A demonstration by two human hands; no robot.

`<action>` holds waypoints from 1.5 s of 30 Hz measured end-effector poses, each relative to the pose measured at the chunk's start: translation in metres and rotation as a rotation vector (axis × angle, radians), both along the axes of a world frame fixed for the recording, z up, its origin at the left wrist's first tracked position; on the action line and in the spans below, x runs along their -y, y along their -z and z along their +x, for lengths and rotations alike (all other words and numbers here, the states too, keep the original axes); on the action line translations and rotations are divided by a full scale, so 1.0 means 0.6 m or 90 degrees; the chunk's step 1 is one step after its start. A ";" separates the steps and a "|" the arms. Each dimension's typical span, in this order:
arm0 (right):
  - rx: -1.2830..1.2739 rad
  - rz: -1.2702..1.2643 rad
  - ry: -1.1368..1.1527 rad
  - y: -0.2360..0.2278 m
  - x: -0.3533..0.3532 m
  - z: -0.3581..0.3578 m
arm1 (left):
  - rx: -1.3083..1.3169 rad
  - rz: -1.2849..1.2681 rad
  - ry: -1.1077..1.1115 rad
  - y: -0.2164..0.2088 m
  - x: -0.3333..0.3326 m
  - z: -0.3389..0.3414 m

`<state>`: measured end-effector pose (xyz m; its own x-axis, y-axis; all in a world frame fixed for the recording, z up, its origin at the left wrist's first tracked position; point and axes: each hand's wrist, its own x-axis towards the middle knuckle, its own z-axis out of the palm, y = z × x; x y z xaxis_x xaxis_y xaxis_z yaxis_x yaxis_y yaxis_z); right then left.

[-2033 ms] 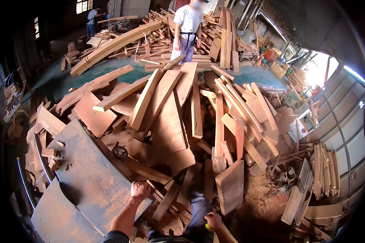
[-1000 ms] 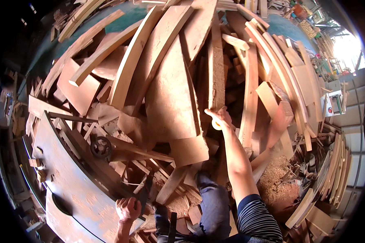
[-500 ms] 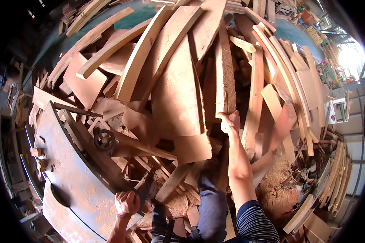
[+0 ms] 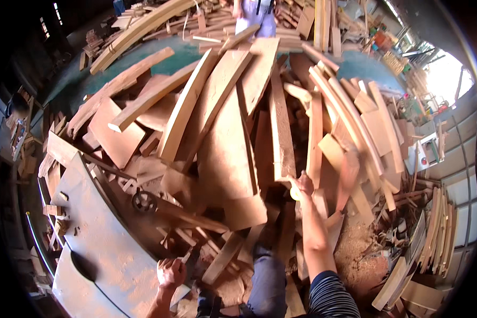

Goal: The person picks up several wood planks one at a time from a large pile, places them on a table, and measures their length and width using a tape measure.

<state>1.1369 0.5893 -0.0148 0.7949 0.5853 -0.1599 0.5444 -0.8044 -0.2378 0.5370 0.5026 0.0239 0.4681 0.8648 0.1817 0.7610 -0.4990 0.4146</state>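
Note:
My right hand (image 4: pixel 304 186) is closed at the near end of a long, rough-sawn wooden beam (image 4: pixel 282 130), which slopes away into a big pile of lumber. A small pale yellow round patch shows beside that wrist; I cannot make out what it is. Left of the beam lies a wide, smooth board (image 4: pixel 225 153). My left hand (image 4: pixel 171 273) is curled into a fist by the near corner of a grey metal machine table (image 4: pixel 108 238). Whatever its fingers hold, if anything, is hidden.
A dark handwheel (image 4: pixel 144 201) sits beside the machine table. Curved timbers (image 4: pixel 350 116) lean on the pile's right side. Sawdust (image 4: pixel 363 265) covers the ground at right, near stacked thin strips (image 4: pixel 440 228). Another person (image 4: pixel 256 18) stands beyond the pile.
The view has tilted up, so the pile sits lower and another person shows at the far side. My right hand stays at the beam's end; my left hand remains curled by the table corner.

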 end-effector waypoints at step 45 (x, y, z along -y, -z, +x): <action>-0.623 -0.039 -0.004 -0.245 0.356 -0.171 | 0.003 -0.034 -0.015 -0.014 0.023 -0.013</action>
<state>1.0342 0.3759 0.1319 0.2920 0.5572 -0.7773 0.1335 -0.8285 -0.5438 0.5289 0.4891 0.0320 0.4470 0.8838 0.1378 0.7697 -0.4586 0.4442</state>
